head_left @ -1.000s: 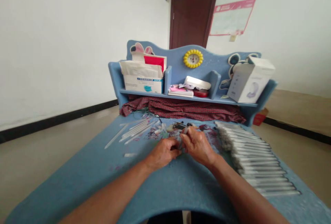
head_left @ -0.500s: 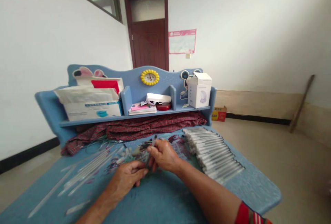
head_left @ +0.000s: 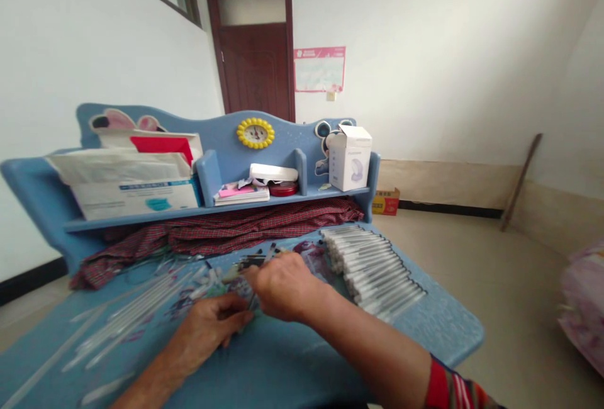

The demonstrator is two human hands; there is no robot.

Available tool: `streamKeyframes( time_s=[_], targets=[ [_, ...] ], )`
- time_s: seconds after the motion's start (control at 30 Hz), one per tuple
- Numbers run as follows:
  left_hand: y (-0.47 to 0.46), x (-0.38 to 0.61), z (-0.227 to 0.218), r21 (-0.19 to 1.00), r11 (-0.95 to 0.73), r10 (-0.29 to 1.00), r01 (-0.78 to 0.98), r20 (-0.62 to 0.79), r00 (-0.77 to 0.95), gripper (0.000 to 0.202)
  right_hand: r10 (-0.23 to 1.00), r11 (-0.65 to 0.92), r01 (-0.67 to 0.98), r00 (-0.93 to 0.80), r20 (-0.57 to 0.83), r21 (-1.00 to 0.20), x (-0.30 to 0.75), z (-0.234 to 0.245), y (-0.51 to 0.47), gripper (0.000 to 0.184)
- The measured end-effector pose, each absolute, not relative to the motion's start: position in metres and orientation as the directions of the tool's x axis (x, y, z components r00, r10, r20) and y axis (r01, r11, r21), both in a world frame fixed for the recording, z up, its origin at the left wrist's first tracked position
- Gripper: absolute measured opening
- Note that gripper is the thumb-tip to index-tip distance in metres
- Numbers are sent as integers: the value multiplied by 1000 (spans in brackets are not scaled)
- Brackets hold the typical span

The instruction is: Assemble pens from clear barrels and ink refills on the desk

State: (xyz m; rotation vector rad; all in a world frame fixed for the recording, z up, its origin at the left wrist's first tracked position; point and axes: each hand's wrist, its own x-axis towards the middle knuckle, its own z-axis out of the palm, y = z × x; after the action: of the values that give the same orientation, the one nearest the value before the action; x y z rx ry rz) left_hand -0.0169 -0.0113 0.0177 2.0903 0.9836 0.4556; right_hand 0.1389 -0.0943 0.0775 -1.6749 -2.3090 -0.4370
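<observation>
Seemingly, the bare left hand [head_left: 210,328], low and left of centre, pinches the lower end of a slim, greyish, dark-ended plastic pen [head_left: 270,252]; the bare right hand [head_left: 285,284], at lower centre, closes round its upper part. It should prove light, stiff and slightly slippery, best pinched mid-barrel. Right of centre lie translucent, dark-ended plastic pens [head_left: 377,264].

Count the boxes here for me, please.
3: a blue-and-white box at the left end of the shelf, a white box at its right end, and a red-and-yellow box on the floor. Others may be hidden.
</observation>
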Motion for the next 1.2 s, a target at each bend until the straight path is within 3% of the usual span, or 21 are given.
streamKeyframes(
  time_s=[0.17,0.3,0.47,0.73,0.93,1.2],
  targets=[
    [-7,-20,16,764,-437,717,476,-24,697,33,911,324,938,-345,227,125,131,71,-88,16],
    [-11,-20,22,712,-488,713,505,-9,702,38,941,264,955,-286,181,134,144,78,-94,18],
    [-16,-19,24,710,-476,756,518,30,654,46,982,119,981,-139,130,150,189,84,-135,24],
    [-16,-17,22,692,-471,737,546,-31,675,46,967,-249,957,239,84,148,285,81,-168,27],
    [-18,-17,23,683,-454,749,572,-55,660,45,963,-267,956,261,63,121,320,90,-136,27],
    [-16,-17,19,715,-413,754,564,-79,652,40,970,-204,977,210,-122,59,324,92,-110,27]
  ],
)
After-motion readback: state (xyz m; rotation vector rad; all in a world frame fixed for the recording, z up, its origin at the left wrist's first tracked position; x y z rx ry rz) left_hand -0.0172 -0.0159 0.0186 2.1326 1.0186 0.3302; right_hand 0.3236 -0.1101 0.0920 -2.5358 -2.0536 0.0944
